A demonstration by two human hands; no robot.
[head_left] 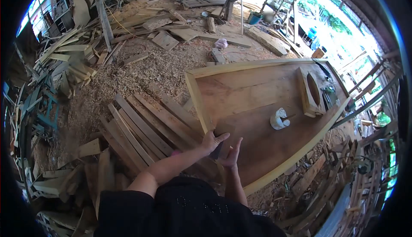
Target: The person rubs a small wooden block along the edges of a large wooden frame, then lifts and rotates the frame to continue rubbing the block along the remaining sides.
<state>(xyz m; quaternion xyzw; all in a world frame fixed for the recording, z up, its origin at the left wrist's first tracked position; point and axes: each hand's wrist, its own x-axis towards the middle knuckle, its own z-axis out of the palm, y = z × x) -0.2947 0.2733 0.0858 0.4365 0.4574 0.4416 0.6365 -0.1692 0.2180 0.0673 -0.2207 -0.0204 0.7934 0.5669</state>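
A shallow wooden frame with a raised rim (257, 66) and a flat panel inside lies at the centre right. Over its near left corner, my left hand (211, 142) is closed around a small dark brown piece (224, 129), probably wood. Just to the right, my right hand (232, 154) has its fingers apart beside the piece's lower part and holds nothing visible. On the panel sit a white roll-like object (279, 119) and a wooden block with an oval opening (305, 92).
Long narrow boards (143, 125) lie side by side left of the frame. Dark tools (329, 97) rest at its far right end. Wood shavings (128, 76) cover the ground, with scrap wood piled around. A wooden post (102, 16) stands at the upper left.
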